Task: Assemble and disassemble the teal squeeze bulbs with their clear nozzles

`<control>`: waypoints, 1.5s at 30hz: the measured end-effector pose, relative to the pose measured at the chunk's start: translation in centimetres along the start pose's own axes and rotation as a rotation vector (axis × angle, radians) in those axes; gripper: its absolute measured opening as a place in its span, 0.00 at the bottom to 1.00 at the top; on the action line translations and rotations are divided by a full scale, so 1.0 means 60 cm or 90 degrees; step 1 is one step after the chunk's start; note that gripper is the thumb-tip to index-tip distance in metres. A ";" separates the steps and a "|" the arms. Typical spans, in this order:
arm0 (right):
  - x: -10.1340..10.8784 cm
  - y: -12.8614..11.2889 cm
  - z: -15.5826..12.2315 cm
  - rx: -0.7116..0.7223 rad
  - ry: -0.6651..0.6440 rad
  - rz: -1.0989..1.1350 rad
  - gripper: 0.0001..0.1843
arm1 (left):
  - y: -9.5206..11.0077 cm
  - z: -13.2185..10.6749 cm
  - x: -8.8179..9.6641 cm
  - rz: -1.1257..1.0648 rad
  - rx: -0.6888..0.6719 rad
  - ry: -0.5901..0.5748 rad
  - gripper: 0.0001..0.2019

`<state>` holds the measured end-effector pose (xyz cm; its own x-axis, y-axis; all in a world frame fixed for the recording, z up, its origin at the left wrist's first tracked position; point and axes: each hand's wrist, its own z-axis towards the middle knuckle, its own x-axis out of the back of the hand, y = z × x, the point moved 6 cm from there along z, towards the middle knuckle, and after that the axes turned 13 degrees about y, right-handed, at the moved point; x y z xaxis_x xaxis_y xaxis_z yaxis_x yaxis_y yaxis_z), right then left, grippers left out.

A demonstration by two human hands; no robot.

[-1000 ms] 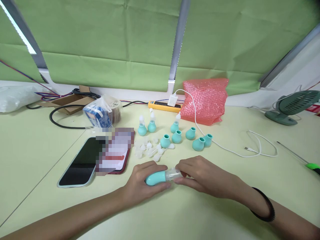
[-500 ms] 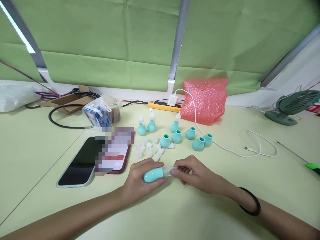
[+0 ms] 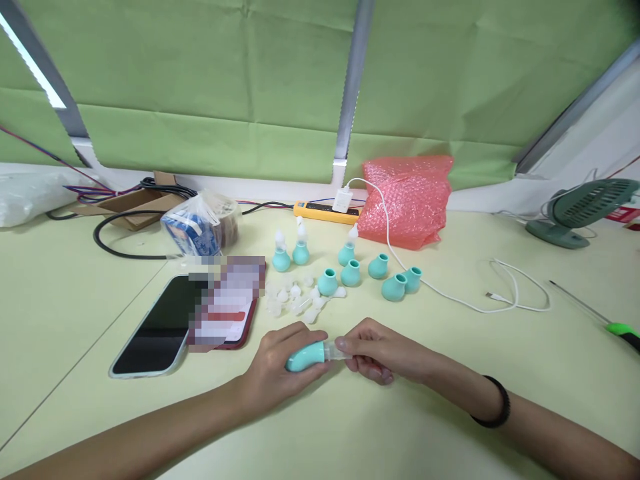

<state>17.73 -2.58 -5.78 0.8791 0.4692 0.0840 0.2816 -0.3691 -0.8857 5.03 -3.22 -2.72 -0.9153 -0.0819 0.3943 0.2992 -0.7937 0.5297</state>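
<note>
My left hand (image 3: 277, 363) is wrapped round a teal rubber bulb (image 3: 304, 358) lying on its side just above the table. My right hand (image 3: 373, 350) pinches the clear plastic tip (image 3: 334, 351) that sits in the bulb's mouth. Behind the hands lies a heap of several loose clear tips (image 3: 295, 297). Several more teal bulbs (image 3: 395, 287) stand beyond it, three of them (image 3: 281, 256) with clear tips fitted.
Two phones (image 3: 165, 323) lie at the left of the pale green table (image 3: 500, 347). A taped bag (image 3: 200, 227), a yellow power strip (image 3: 325, 212) and pink bubble wrap (image 3: 407, 200) stand behind. A white cable (image 3: 500, 300), a fan (image 3: 585, 210) and a green-handled screwdriver (image 3: 620, 330) are right.
My right hand has slid its grip along the clear tip and turned, its fingers now curled under; the bulb tilted slightly. The left hand has stayed in place.
</note>
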 end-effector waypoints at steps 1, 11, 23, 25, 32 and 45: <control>-0.001 0.003 0.000 -0.019 -0.005 0.015 0.23 | 0.001 0.000 0.000 0.005 -0.008 0.001 0.10; -0.013 0.021 0.002 -0.149 -0.130 0.134 0.23 | 0.007 -0.002 -0.003 0.015 -0.045 -0.002 0.10; -0.032 0.031 -0.005 -0.227 -0.307 0.199 0.21 | 0.018 -0.003 0.001 -0.001 -0.117 0.020 0.13; -0.035 0.034 -0.007 -0.242 -0.340 0.209 0.22 | 0.019 -0.005 0.001 -0.007 -0.122 0.019 0.13; -0.040 0.041 -0.008 -0.265 -0.390 0.234 0.23 | 0.017 -0.007 0.000 -0.010 -0.113 0.012 0.14; 0.012 -0.014 0.010 0.153 0.105 -0.202 0.26 | 0.014 -0.004 -0.001 -0.024 -0.067 -0.002 0.12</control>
<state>17.89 -1.46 -5.26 0.8181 0.3881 0.4244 0.4680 -0.0203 -0.8835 5.27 -4.02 -2.52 -0.9245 -0.0498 0.3780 0.2351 -0.8550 0.4623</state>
